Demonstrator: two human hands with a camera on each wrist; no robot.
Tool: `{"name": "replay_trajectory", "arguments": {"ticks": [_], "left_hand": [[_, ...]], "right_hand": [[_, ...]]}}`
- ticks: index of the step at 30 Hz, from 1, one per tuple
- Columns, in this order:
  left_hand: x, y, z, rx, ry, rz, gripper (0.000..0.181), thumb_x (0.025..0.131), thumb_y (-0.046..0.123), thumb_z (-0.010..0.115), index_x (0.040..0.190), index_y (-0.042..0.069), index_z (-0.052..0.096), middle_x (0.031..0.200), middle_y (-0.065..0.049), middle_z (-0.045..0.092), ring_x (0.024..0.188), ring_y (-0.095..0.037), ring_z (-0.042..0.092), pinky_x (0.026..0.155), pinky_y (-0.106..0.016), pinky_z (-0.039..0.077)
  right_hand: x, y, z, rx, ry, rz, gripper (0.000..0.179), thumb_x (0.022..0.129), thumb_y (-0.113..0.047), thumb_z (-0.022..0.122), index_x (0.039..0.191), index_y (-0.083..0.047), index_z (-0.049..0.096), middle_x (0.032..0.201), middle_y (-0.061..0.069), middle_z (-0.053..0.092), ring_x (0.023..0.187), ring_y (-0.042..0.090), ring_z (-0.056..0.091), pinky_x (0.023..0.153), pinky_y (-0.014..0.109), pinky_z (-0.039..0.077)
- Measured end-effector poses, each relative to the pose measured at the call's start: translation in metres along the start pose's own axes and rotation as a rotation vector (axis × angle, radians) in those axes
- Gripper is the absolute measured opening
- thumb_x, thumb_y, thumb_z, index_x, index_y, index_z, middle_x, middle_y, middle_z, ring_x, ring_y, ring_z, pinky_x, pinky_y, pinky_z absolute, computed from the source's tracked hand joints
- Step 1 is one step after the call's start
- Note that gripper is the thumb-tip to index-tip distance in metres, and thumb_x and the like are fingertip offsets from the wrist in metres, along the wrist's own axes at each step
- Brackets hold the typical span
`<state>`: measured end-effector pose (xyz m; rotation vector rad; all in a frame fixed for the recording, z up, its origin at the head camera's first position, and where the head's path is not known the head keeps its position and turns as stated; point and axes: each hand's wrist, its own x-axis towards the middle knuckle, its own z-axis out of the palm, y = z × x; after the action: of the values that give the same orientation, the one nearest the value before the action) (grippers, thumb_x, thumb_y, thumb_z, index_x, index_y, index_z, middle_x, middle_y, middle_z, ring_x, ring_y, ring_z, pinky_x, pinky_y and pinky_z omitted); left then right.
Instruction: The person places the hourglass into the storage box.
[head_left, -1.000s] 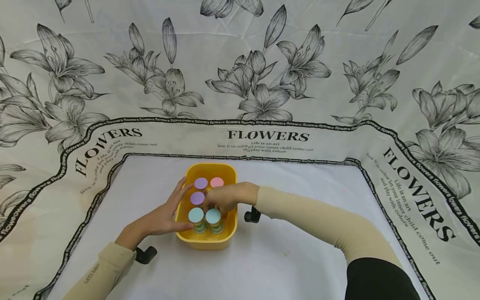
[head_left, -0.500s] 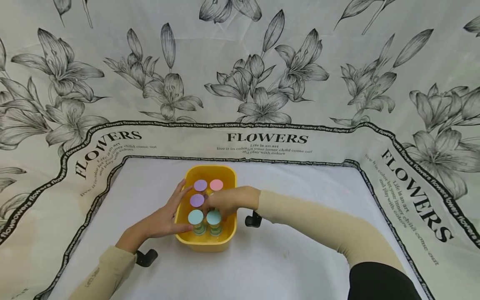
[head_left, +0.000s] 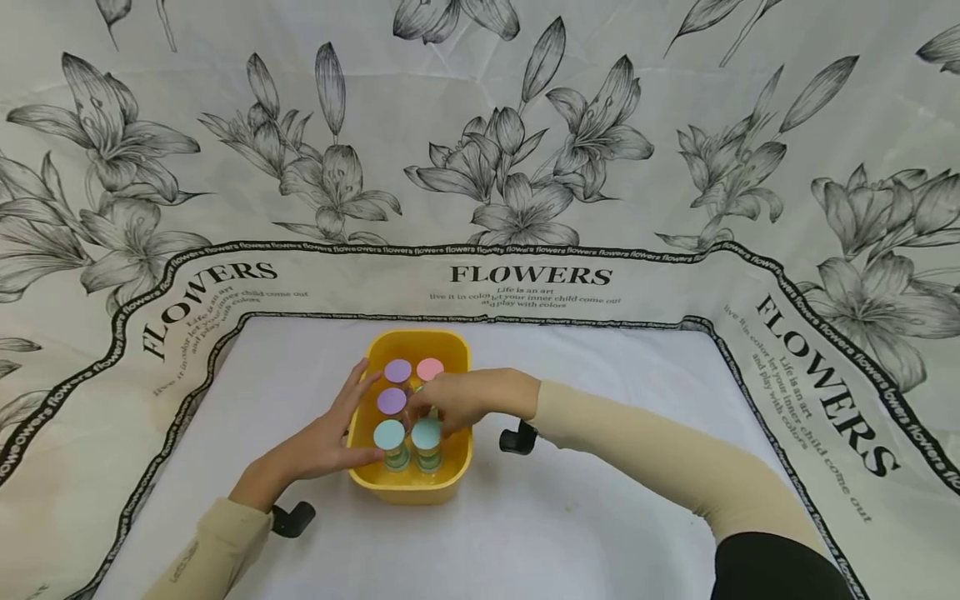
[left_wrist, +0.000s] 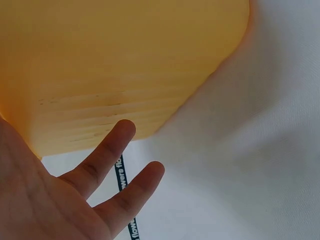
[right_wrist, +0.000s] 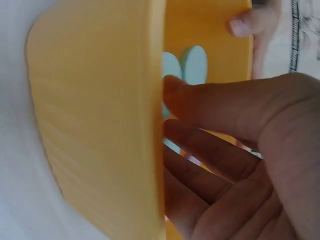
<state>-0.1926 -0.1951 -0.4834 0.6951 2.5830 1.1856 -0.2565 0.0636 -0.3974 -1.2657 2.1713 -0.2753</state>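
Observation:
Inside a yellow plastic bin (head_left: 408, 493) several small sand timers stand upright. Two have purple tops, including the purple sand timer (head_left: 392, 401); one is a pink sand timer (head_left: 430, 369). At the near end stand a mint sand timer (head_left: 389, 435) and another mint sand timer (head_left: 427, 435). My right hand (head_left: 459, 398) reaches over the bin's right wall, fingers curled down around a mostly hidden sand timer; a sliver of mint shows beside them. My left hand (head_left: 322, 442) rests at the left rim, thumb over the edge near a mint timer. Its outer fingers (left_wrist: 130, 195) extend straight outside.
The bin stands on a white cloth-covered table (head_left: 600, 500). A flower-printed cloth (head_left: 525, 167) with a black lettered border hangs behind and at the sides. Black camera mounts (head_left: 517, 437) are on both wrists.
My right hand has shifted slightly up and right within the bin, its wrist drawn back a little. The left hand and the standing sand timers stay in place.

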Motion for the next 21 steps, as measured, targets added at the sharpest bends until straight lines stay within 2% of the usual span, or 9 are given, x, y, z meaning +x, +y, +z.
{"name": "replay_trajectory", "arguments": {"ticks": [5, 10, 14, 15, 19, 21], "left_hand": [[-0.002, 0.003, 0.008, -0.027, 0.004, 0.004, 0.107, 0.084, 0.043, 0.078, 0.166, 0.023, 0.012, 0.173, -0.004, -0.017, 0.155, -0.053, 0.014, 0.108, -0.078, 0.035], [-0.002, 0.008, 0.012, 0.012, 0.013, 0.001, 0.105, 0.084, 0.045, 0.077, 0.166, 0.025, 0.013, 0.174, -0.005, -0.014, 0.155, -0.052, 0.016, 0.107, -0.078, 0.036], [-0.003, 0.008, 0.009, 0.068, 0.044, 0.006, 0.105, 0.087, 0.050, 0.074, 0.167, 0.027, 0.009, 0.174, -0.005, -0.011, 0.154, -0.050, 0.022, 0.107, -0.074, 0.040], [-0.004, 0.007, 0.008, 0.071, 0.053, 0.005, 0.105, 0.089, 0.049, 0.072, 0.167, 0.026, 0.006, 0.174, -0.006, -0.011, 0.152, -0.050, 0.027, 0.107, -0.071, 0.043], [-0.007, 0.000, -0.001, 0.032, 0.102, 0.006, 0.102, 0.095, 0.041, 0.066, 0.166, 0.027, -0.006, 0.174, -0.012, -0.009, 0.139, -0.044, 0.046, 0.104, -0.063, 0.050], [-0.007, -0.005, -0.008, 0.023, 0.133, 0.011, 0.097, 0.098, 0.036, 0.062, 0.166, 0.029, -0.007, 0.174, -0.014, -0.003, 0.132, -0.042, 0.052, 0.104, -0.066, 0.048]], "right_hand": [[-0.031, 0.010, -0.005, 0.132, 0.128, -0.037, 0.031, 0.096, -0.008, 0.071, 0.127, -0.005, 0.067, 0.128, 0.011, 0.071, 0.111, 0.023, 0.070, 0.089, 0.020, 0.057], [-0.077, 0.034, -0.007, 0.203, 0.406, -0.046, 0.026, 0.100, -0.012, 0.067, 0.124, -0.004, 0.069, 0.122, 0.011, 0.073, 0.107, 0.019, 0.072, 0.089, 0.024, 0.060], [-0.113, 0.058, -0.003, 0.257, 0.634, 0.036, 0.024, 0.100, -0.014, 0.067, 0.123, -0.009, 0.069, 0.121, 0.008, 0.073, 0.110, 0.020, 0.071, 0.092, 0.033, 0.061], [-0.121, 0.063, -0.001, 0.274, 0.679, 0.059, 0.024, 0.100, -0.015, 0.067, 0.124, -0.009, 0.069, 0.122, 0.007, 0.073, 0.111, 0.021, 0.071, 0.093, 0.035, 0.061], [-0.145, 0.077, 0.006, 0.353, 0.814, 0.145, 0.028, 0.102, -0.020, 0.066, 0.128, -0.012, 0.067, 0.124, 0.006, 0.072, 0.116, 0.023, 0.069, 0.095, 0.039, 0.060], [-0.155, 0.083, 0.012, 0.359, 0.859, 0.188, 0.029, 0.102, -0.021, 0.066, 0.129, -0.012, 0.067, 0.125, 0.006, 0.072, 0.117, 0.024, 0.069, 0.095, 0.039, 0.059]]}}
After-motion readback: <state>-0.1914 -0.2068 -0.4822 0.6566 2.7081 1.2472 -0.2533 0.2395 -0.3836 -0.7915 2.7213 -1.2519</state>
